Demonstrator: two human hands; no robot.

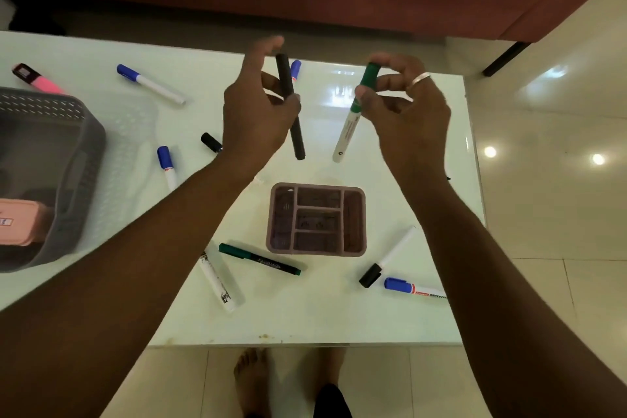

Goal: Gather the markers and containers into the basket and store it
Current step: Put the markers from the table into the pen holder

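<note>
While the black marker (297,137) and green-capped marker (346,132) hang above the surface (322,312), beyond the divided holder (317,219), I see my left grip (258,112) curled round the first and my right grip (407,112) pinching the second, with the grey basket (81,159) far left.

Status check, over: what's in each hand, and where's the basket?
Left hand grips black marker. Right hand pinches green-capped marker. Grey basket on table, left side, pink container inside. Other markers, organizer tray loose nearby.
</note>
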